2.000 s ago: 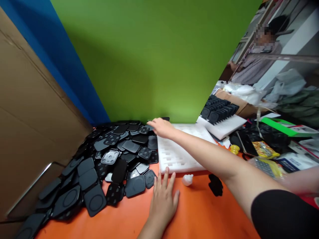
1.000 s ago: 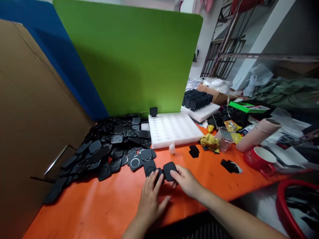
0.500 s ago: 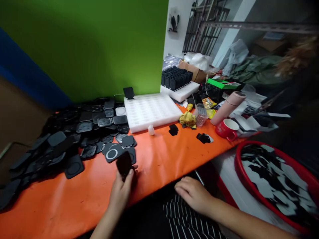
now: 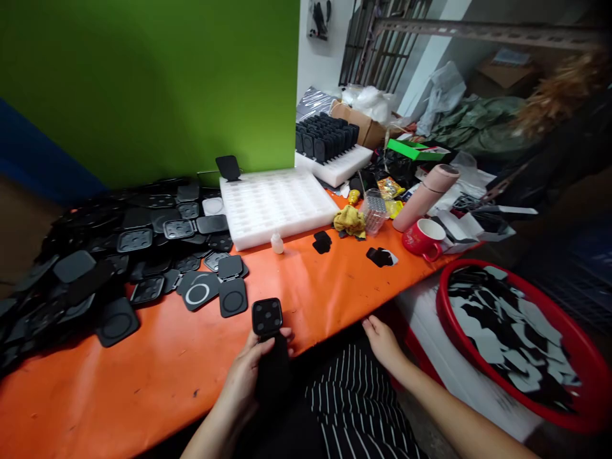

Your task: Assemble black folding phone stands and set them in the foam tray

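Note:
My left hand [image 4: 243,373] grips a black folding charger pad [image 4: 268,317] at the near table edge. The pad is unfolded, and its upper square shows several round dark spots; the lower half hangs dark against my clothes. Beside the striped cloth on my lap, my right hand [image 4: 384,344] is near the table's edge, fingers loosely stretched with nothing visible in them. More of these pads lie in a large heap [image 4: 129,239] on the left, one with a white ring [image 4: 197,294]. Another pad [image 4: 228,167] stands upright at the back corner of a white foam tray [image 4: 282,207].
On the orange tabletop [image 4: 157,382] are a small white bottle [image 4: 277,243], black scraps [image 4: 322,242], a yellow cloth [image 4: 350,220], a red mug [image 4: 423,238] and a pink flask [image 4: 425,196]. A red basin [image 4: 449,331] of black and white pieces stands at right. A second foam tray [image 4: 337,166] holds upright pads.
My left hand has come nearer to my lap, and the pad in it now shows its spotted inner face. My right hand has shifted off my lap towards the table edge. The view has turned slightly.

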### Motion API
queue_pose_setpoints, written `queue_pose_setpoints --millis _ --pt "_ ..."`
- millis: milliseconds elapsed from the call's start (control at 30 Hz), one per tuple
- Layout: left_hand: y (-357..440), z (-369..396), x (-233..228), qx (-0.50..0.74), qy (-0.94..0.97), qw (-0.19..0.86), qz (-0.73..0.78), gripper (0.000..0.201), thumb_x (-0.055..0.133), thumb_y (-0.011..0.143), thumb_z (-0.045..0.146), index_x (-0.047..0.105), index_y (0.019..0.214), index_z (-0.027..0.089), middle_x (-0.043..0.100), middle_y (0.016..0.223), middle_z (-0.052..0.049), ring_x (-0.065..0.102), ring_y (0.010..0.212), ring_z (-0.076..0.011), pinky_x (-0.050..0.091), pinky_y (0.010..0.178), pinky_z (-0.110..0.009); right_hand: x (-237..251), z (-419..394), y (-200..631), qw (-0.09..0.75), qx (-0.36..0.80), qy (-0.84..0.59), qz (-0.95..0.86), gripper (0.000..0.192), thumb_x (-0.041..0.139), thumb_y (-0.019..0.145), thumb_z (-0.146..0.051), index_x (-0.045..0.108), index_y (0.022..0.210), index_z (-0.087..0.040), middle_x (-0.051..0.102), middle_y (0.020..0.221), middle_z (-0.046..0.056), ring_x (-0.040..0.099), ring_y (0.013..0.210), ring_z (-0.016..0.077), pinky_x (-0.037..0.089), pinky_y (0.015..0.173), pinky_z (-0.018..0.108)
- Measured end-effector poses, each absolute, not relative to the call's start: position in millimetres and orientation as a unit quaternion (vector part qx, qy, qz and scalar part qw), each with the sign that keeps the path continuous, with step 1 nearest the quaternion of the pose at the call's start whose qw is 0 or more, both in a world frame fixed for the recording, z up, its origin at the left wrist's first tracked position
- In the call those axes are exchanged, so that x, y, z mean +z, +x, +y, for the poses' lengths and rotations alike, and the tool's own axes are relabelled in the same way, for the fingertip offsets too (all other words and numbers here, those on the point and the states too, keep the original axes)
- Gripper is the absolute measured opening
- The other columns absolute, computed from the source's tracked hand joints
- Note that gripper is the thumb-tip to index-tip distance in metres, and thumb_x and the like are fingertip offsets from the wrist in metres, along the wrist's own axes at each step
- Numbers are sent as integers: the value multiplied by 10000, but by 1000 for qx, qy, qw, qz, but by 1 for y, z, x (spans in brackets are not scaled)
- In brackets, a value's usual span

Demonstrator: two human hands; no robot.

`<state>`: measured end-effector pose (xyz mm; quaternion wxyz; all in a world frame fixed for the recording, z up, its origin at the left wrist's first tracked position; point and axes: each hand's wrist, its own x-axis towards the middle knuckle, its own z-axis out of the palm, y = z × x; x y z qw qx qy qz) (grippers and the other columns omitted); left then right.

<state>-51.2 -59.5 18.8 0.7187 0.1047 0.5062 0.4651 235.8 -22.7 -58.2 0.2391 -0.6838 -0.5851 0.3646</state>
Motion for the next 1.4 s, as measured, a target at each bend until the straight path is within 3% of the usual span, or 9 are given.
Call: queue_pose_setpoints --millis 200,367,500,600,800,933,1067,1200,1400 --pt "-53 -66 23 448 149 703 532 324 505 704 145 548 1024 173 622 1043 -68 608 917 -213 504 766 -356 11 -36 212 24 393 -397 -829 201 451 838 -327 612 935 -257 582 751 16 547 671 161 366 603 249" --pt "-48 -74 20 411 332 626 574 440 460 682 134 504 1120 155 586 1116 -88 550 1013 -245 468 829 -383 52 -18 122 152 375 -414 -815 262 323 912 -263 578 917 -200 597 841 28 547 783 139 380 693 230" --pt "-51 -85 19 371 498 483 618 626 402 762 134 229 1360 201 405 1332 -90 402 1190 -232 356 967 -408 55 -2 81 152 332 -414 -834 259 349 902 -257 581 828 -171 597 788 42 540 737 147 378 677 247" --pt "-55 -91 20 330 546 447 627 662 387 780 106 143 1386 210 388 1342 -98 415 1181 -219 345 978 -399 59 1 75 158 329 -391 -845 258 334 906 -236 581 869 -171 600 809 47 539 752 145 375 687 247" --pt "-52 -87 26 381 502 425 650 593 373 814 115 190 1372 197 367 1366 -85 367 1225 -220 348 984 -375 70 0 72 117 325 -349 -871 275 359 897 -260 594 785 -171 604 755 40 535 700 144 366 647 251" --pt "-52 -84 24 368 505 439 646 580 383 812 126 220 1365 186 389 1352 -94 411 1194 -231 378 959 -376 67 2 70 130 336 -357 -862 266 353 901 -256 596 835 -173 601 787 41 538 730 141 372 655 243" --pt "-52 -85 19 362 514 431 647 593 363 819 126 174 1378 190 332 1384 -97 355 1234 -230 342 987 -397 63 6 72 128 331 -363 -861 262 355 901 -249 597 846 -166 605 799 46 540 743 140 368 671 241" --pt "-52 -82 19 349 531 427 643 622 379 816 123 141 1385 208 366 1360 -105 390 1207 -228 349 977 -409 62 7 75 118 313 -376 -864 275 338 903 -248 590 831 -165 601 785 41 536 724 138 357 655 242" --pt "-50 -81 29 329 535 425 652 431 363 835 151 383 1266 150 536 1179 -140 542 1024 -243 452 837 -396 69 7 76 119 335 -363 -861 274 471 825 -416 585 857 -169 595 803 35 535 699 145 343 609 238"
